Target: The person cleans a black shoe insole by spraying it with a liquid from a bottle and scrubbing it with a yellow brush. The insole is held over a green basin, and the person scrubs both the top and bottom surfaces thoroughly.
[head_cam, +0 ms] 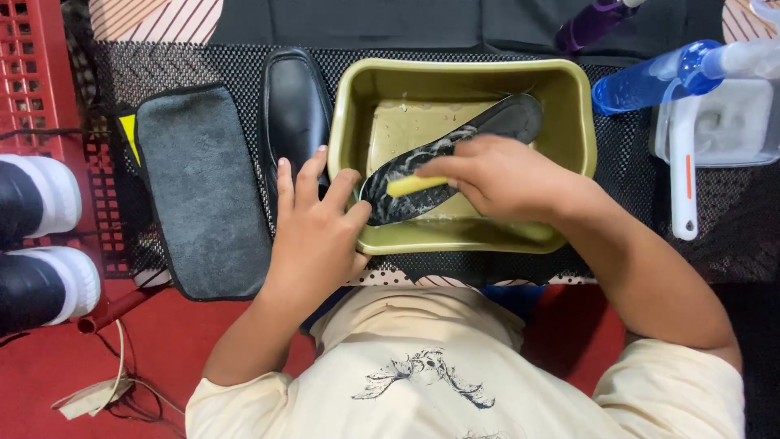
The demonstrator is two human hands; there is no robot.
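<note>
Centre of frame: olive-green plastic basin (581, 122) sat on a black mesh mat (244, 65), w/ a little water in the bottom. A dark insole (479, 130) lay slanted across it, heel end at the lower-left rim, toe end pointing to upper right, its surface patchy w/ white suds.

Left hand (313, 236) was at the basin's lower-left corner, thumb & fingers closed on the insole's near end, pinning it vs. the rim. Right hand (504, 175) came in from the right, fingers wrapped tight round a yellow brush (416, 185); only the yellow tip showed past the knuckles, pressed onto the insole approx. mid-length. Bristles hidden under the hand, couldn't tell their shape.

Left of the basin, touching its side: 1 black leather shoe (294, 110), toe toward top of frame. Further left, a grey cloth (199, 187) w/ black edging lay flat on the mat, a small yellow tag at its upper-left corner.

Far left edge: 2 black-and-white shoes (49, 236) on a red floor (162, 341); red plastic crate (32, 65) in upper-left corner.

Upper right: blue spray bottle (650, 81) lying on its side, a purple bottle (589, 24) above it at top edge, and a clear tub (735, 122) of white stuff at the right edge. A white long-handled brush (684, 171) w/ an orange stripe hung down beside the tub.

Bottom of frame: the person's cream shirt w/ a dark printed design.
</note>
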